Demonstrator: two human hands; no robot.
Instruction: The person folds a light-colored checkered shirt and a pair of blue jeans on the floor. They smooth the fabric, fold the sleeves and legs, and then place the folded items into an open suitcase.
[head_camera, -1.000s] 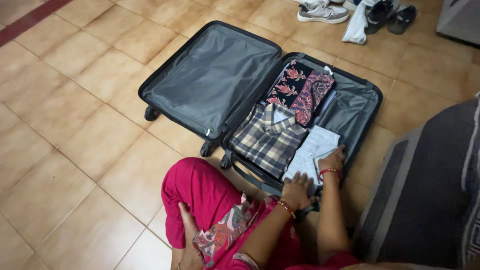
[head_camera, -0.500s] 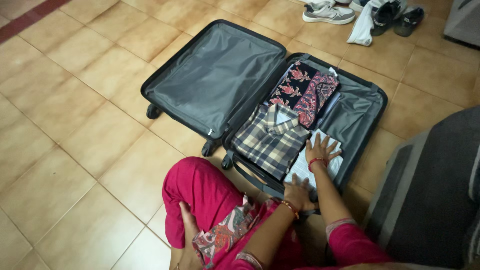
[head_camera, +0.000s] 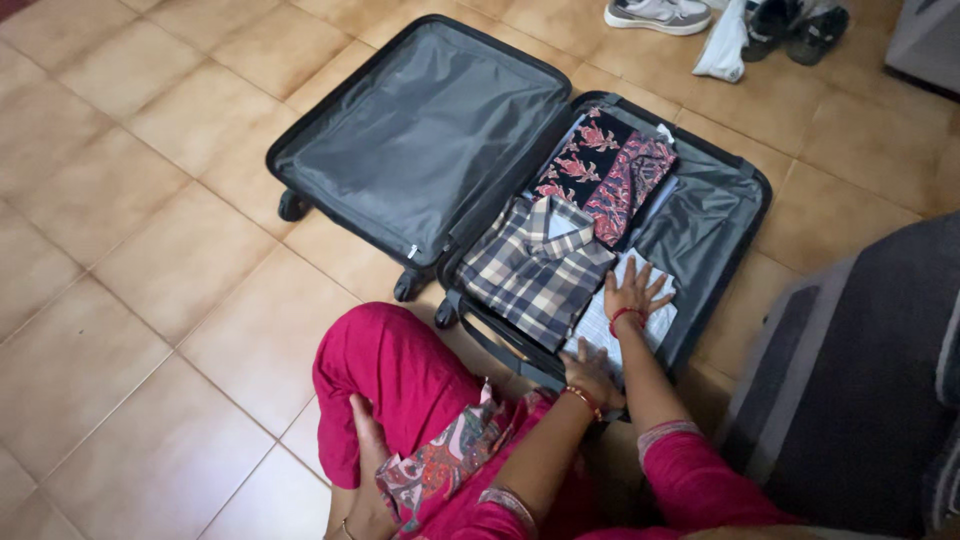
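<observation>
The person sat on the tiled floor (head_camera: 150, 250) with an open suitcase (head_camera: 745, 215) in front of their knees. The right hand (head_camera: 632, 293) lay flat on a folded white shirt (head_camera: 655, 322), with its fingers (head_camera: 640, 272) spread wide apart. It gripped nothing; it looked like it was pressing the shirt down so it would lie flat. The left hand (head_camera: 592, 368) rested on the near end of the same shirt, just by the suitcase edge, fingers loosely open and holding nothing that I could see.

The white shirt sat in the near corner of the full half of the suitcase, right under both hands. Just to the left of the right fingers lay a folded checked shirt (head_camera: 535, 270), touching the white one. Past the fingertips, farther from the person, was a dark cloth with red flowers (head_camera: 600, 165). The clothes were side by side, maybe so they all fit snugly. The other half of the suitcase, the grey lid (head_camera: 420, 140), lay open well off to the left. Some shoes (head_camera: 660, 14) sat far beyond the fingers, on the floor.
</observation>
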